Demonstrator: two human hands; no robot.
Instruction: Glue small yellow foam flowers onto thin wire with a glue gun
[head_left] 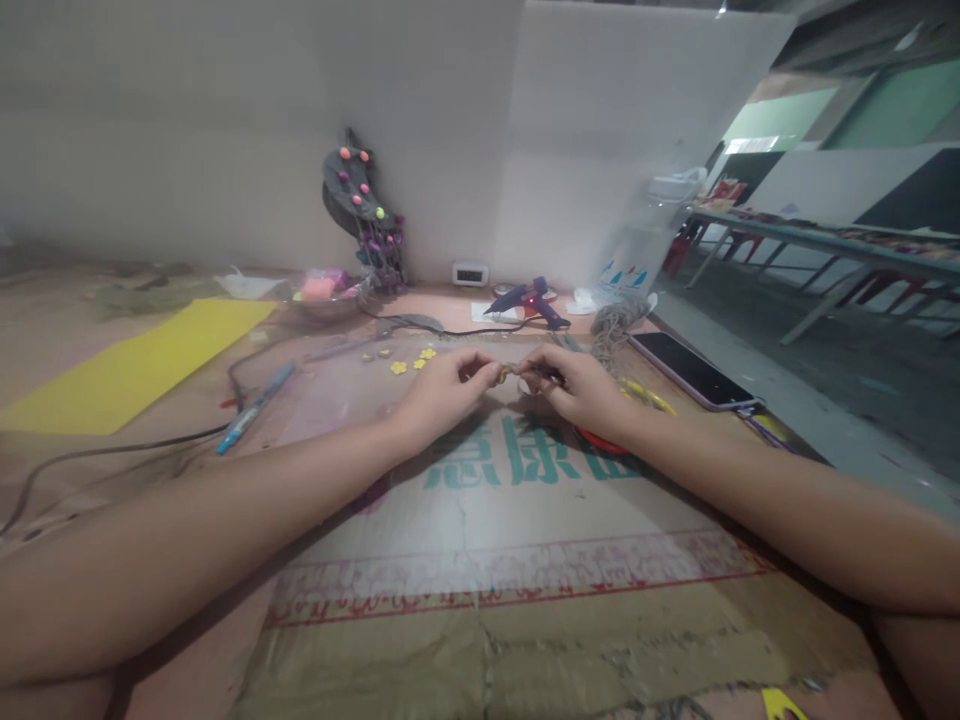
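My left hand (455,390) is closed in a pinch on a small yellow piece (505,373), perhaps a flower like those on the table. My right hand (574,383) meets it from the other side, thumb and fingertips pressed together. Something small and dark shows in the right fingers, too blurred to name. Several yellow flower cutouts (399,367) lie just beyond my left hand. Partly hidden under my right wrist are a red curved thing (604,441) and a yellow coil (649,396).
A glue gun (529,299) with a red light stands at the back, near a small clock (470,275). To the right lie grey cord (616,322) and a phone (694,370). At left are yellow sheet (142,365), a blue pen (255,410) and a black cable (112,445).
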